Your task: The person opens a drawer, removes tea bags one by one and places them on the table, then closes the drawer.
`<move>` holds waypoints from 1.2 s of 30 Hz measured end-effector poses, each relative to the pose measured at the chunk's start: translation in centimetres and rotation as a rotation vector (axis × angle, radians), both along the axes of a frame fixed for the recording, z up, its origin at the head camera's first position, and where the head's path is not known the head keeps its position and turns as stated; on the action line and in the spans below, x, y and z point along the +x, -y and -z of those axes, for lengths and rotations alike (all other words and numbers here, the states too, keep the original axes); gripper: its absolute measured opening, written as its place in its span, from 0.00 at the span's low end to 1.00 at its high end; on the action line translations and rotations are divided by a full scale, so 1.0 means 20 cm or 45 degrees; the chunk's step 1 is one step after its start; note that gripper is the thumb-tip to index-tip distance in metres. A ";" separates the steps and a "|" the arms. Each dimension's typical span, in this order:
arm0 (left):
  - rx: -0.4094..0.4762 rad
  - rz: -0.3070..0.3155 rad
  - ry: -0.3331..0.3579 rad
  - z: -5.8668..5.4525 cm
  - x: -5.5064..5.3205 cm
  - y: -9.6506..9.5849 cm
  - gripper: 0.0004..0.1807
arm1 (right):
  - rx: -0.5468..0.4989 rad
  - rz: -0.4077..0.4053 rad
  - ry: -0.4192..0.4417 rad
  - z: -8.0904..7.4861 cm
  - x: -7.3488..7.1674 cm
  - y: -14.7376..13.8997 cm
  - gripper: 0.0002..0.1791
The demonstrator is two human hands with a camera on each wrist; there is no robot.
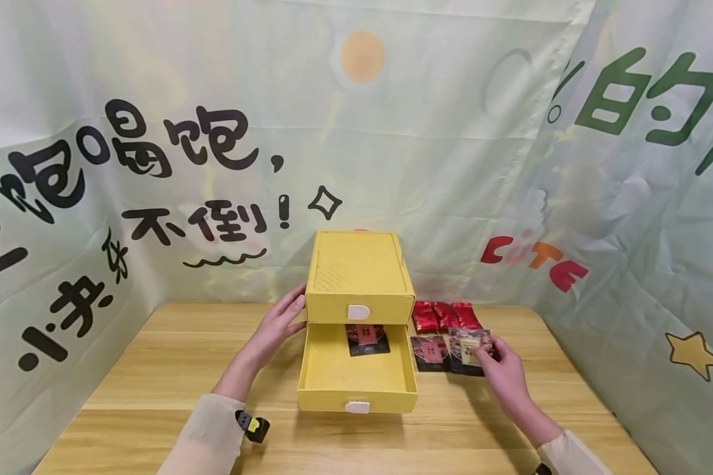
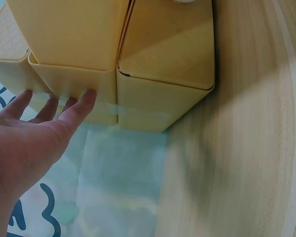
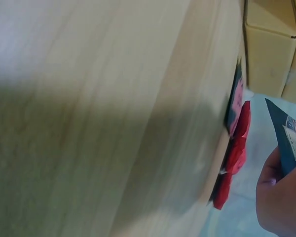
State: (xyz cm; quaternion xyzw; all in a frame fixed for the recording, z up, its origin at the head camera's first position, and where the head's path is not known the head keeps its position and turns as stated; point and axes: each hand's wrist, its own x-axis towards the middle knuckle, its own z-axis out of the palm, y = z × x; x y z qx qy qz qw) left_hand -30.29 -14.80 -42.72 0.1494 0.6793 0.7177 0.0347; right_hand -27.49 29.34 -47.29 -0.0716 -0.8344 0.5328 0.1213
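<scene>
A yellow drawer unit (image 1: 361, 264) stands on the table, its lower drawer (image 1: 356, 379) pulled out towards me. Inside that drawer, near the back, lies a dark packet with a pink label (image 1: 368, 341). My left hand (image 1: 278, 328) rests against the unit's left side. The left wrist view has its fingertips (image 2: 90, 95) on the yellow wall, fingers extended. To the right of the unit, my right hand (image 1: 507, 373) pinches a dark packet with a cream label (image 1: 465, 348). In the right wrist view this packet (image 3: 285, 140) is lifted off the table and partly cut off by the frame.
Right of the unit, another dark packet with a pink label (image 1: 430, 355) lies flat on the wooden table (image 1: 344, 439). Behind it are several shiny red packets (image 1: 442, 316). Printed cloth (image 1: 427, 165) hangs around the table's back and sides.
</scene>
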 end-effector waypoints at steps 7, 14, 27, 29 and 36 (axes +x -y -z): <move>0.006 -0.005 0.003 0.00 0.00 0.00 0.34 | 0.091 0.025 0.031 0.03 -0.02 -0.03 0.12; -0.004 0.002 -0.001 0.00 -0.01 0.01 0.34 | 0.148 0.016 0.072 0.05 -0.06 -0.04 0.14; 0.002 -0.004 0.002 0.01 0.00 0.00 0.34 | 0.240 -0.019 0.135 0.09 -0.15 -0.06 0.26; -0.001 -0.008 -0.003 0.01 0.00 0.00 0.34 | 0.254 -0.015 0.129 0.10 -0.17 -0.07 0.25; 0.008 0.000 -0.008 0.01 0.00 0.00 0.34 | 0.272 -0.012 0.105 0.12 -0.20 -0.07 0.12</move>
